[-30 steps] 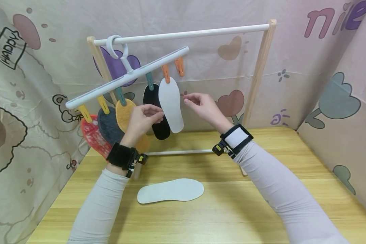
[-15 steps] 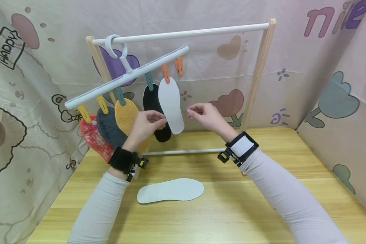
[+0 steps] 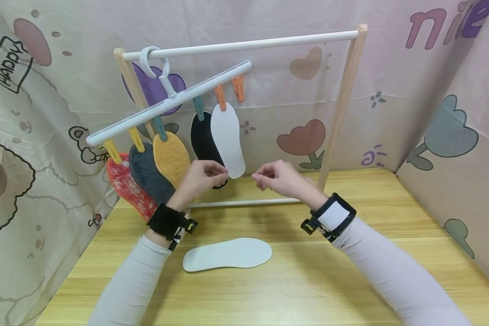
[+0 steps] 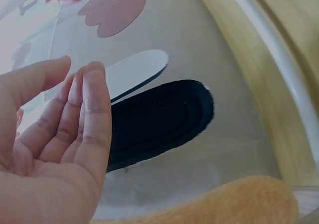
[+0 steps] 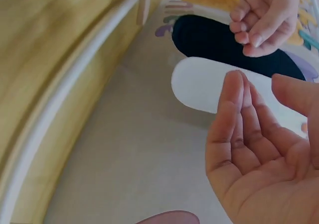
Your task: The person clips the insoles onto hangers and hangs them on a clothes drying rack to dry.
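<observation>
My left hand (image 3: 203, 181) is in front of the lower part of a black insole (image 3: 203, 138), overlapping it in the head view. In the left wrist view its thumb stands apart from the loosely bent fingers, with nothing between them. My right hand (image 3: 283, 181) is right of the lower tip of a hanging white insole (image 3: 228, 140), thumb and fingers apart and holding nothing. An orange clip (image 3: 221, 98) grips the white insole; a teal clip (image 3: 198, 108) grips the black one. Another white insole (image 3: 228, 255) lies flat on the table.
A tilted pale hanger (image 3: 169, 103) hooks over the white bar of a wooden rack (image 3: 240, 45). Yellow (image 3: 171, 156), dark grey (image 3: 151, 172) and red (image 3: 132, 185) insoles hang at its lower left end. An unused orange clip (image 3: 238, 88) hangs at its right end.
Both hands have moved down; the right hand has also shifted slightly right and the left slightly right. The hanger and its insoles stay nearly still.
</observation>
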A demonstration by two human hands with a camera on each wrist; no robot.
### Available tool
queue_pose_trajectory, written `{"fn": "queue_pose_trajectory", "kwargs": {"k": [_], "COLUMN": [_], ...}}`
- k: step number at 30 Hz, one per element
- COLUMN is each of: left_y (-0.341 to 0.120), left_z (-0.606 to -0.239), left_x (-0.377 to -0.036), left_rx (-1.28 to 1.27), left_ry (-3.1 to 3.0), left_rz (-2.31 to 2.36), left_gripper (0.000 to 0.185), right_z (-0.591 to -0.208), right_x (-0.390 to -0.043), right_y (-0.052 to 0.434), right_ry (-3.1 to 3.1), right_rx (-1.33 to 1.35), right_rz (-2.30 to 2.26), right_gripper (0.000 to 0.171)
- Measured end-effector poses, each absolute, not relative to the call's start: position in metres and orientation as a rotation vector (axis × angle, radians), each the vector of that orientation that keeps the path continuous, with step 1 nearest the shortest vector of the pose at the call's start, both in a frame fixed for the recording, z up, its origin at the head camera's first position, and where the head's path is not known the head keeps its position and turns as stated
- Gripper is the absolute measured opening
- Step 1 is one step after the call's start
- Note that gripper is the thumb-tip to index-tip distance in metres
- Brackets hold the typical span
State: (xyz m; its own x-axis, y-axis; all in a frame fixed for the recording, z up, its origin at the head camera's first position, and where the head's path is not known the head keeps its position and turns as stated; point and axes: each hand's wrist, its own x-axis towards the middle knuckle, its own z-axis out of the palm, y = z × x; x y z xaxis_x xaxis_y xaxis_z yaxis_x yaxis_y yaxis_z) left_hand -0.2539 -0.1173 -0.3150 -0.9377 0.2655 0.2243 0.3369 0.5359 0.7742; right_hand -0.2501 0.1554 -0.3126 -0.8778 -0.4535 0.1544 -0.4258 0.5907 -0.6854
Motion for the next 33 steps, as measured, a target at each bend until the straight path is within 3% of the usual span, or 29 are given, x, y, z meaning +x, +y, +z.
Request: {"fn": "queue_pose_trajectory", "kwargs": {"k": [33], "left_y": [-0.106], "left_z": [-0.373], "left_x": [-0.246], "left_rx": [-0.743], "left_ry": [-2.979], "left_rz": [-1.049], "left_gripper": [0.004], "right_z": [-0.389], "right_x": [-0.179], "right_y": [0.148], "right_ry": [2.592], "right_rx": [-0.865], "right_rz": [-0.917], "right_gripper": [0.046]}}
